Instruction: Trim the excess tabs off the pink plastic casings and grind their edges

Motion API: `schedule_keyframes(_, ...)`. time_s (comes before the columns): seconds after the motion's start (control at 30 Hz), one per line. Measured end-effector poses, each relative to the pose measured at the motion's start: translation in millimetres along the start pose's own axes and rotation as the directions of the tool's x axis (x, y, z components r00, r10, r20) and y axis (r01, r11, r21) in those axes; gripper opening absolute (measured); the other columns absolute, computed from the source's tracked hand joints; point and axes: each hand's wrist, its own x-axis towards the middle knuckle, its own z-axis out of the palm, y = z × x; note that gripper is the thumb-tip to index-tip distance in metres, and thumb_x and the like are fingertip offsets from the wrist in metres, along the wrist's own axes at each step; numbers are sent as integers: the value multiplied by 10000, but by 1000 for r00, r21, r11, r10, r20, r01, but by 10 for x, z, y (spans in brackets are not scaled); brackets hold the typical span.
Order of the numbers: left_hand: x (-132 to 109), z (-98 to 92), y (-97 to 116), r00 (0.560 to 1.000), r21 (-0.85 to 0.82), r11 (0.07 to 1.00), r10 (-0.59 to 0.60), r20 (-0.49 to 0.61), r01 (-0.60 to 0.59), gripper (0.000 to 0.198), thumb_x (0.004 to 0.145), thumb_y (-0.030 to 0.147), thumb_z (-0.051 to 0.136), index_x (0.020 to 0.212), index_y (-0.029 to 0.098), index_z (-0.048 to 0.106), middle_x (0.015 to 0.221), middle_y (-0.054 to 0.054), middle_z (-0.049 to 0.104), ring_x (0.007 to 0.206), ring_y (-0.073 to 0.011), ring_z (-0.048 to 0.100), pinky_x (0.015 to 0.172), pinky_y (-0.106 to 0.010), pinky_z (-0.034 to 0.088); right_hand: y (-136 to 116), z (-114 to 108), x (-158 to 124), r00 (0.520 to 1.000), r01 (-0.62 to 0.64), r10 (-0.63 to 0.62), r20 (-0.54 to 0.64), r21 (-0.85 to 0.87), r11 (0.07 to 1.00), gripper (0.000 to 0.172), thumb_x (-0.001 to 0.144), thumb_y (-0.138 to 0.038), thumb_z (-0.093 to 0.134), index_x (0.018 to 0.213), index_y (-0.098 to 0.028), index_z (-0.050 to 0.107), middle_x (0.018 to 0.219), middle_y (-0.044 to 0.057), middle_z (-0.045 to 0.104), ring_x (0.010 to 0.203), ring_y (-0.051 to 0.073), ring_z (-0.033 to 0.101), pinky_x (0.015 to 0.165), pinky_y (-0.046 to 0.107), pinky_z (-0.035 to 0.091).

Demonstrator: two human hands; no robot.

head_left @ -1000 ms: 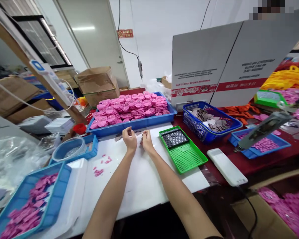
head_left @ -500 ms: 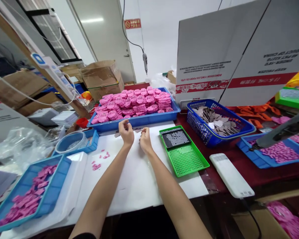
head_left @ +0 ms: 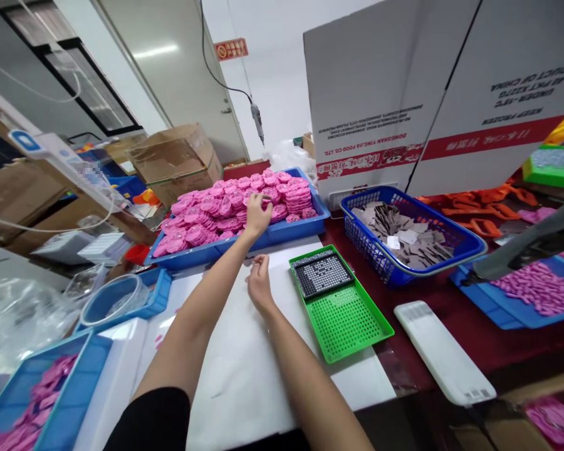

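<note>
Left hand (head_left: 257, 214): middle of the frame, up over the blue tray (head_left: 282, 230), fingers bent down on the pink pieces (head_left: 230, 210).
Right hand (head_left: 259, 280): just below, on the white mat (head_left: 244, 351), fingers curled together; holding anything, cannot tell.
Green tray (head_left: 352, 316): right of the hands.

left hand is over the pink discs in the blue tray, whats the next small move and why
Probably close the left hand on one pink disc and lift it toward the white sheet. Its fingers already rest on the pile in the blue tray, while the right hand waits there.
</note>
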Motion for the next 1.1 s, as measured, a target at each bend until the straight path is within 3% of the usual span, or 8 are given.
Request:
schedule_keyframes(0.1,227,255,17,984,83,994,51,171,-66,239,855,266,706,1078,200,653,1186,-136,617,1195,-320,575,1077,-479,461,-22,-10,-12,1000,2,-2,-14,-2,1000,73,996,-273,421,1045,-241,464,898,9,505,743,145,494,641,250,462)
schedule_keyframes(0.27,489,576,134,908,172,961,134,398,-217,566,753,320,830,1270,243,613,1428,-158,532,1349,-389,461,1127,-545,380,-34,-25,-42,1000,1,-1,-7,-31,1000,47,969,-273,404,1009,-250,413,833,-2,452,748,166,477,675,273,448)
schedule_keyframes(0.4,587,723,287,862,194,936,174,476,-295,696,736,311,848,1364,234,559,1473,-172,500,1354,-393,440,1132,-538,356,-55,-12,-83,1000,2,-1,16,-58,998,49,989,-282,385,1007,-244,411,906,20,496,871,179,517,799,304,460)
schedule_keyframes(0.53,596,702,329,853,202,926,188,487,-320,653,833,403,773,1414,230,527,1521,-161,473,1385,-365,420,1150,-497,345,-106,0,-93,999,0,2,32,-79,997,75,1002,-288,367,980,-239,420,903,19,476,873,181,497,828,305,442)
schedule_keyframes(0.67,634,448,135,903,261,937,110,415,-234,553,917,426,676,1410,222,532,1518,-165,486,1399,-369,418,1148,-505,348,-151,4,-72,1000,-6,8,24,-94,996,75,975,-254,377,978,-234,450,924,24,485,881,184,494,854,302,427)
schedule_keyframes(0.87,764,-266,-473,974,362,928,-155,163,87,573,873,423,734,1359,180,552,1470,-206,491,1396,-418,401,1176,-566,303,-139,13,-43,1000,-15,14,-9,-100,995,124,973,-273,391,1056,-233,476,974,52,536,935,204,523,864,321,440)
schedule_keyframes(1.0,772,-707,-894,936,351,876,-351,-6,330,560,884,437,726,1301,116,535,1407,-246,508,1372,-421,416,1169,-588,292,-126,19,-31,1000,-12,10,-19,-108,994,139,968,-266,402,1067,-228,493,1007,68,563,986,213,531,891,332,442)
schedule_keyframes(1.1,759,-881,-1125,895,300,849,-443,-45,435,445,913,403,683,1195,82,557,1274,-230,609,1268,-354,521,1134,-539,352,-140,28,-34,1000,-11,10,-4,-116,993,131,975,-280,408,1048,-224,501,1006,55,560,976,200,536,928,328,426)
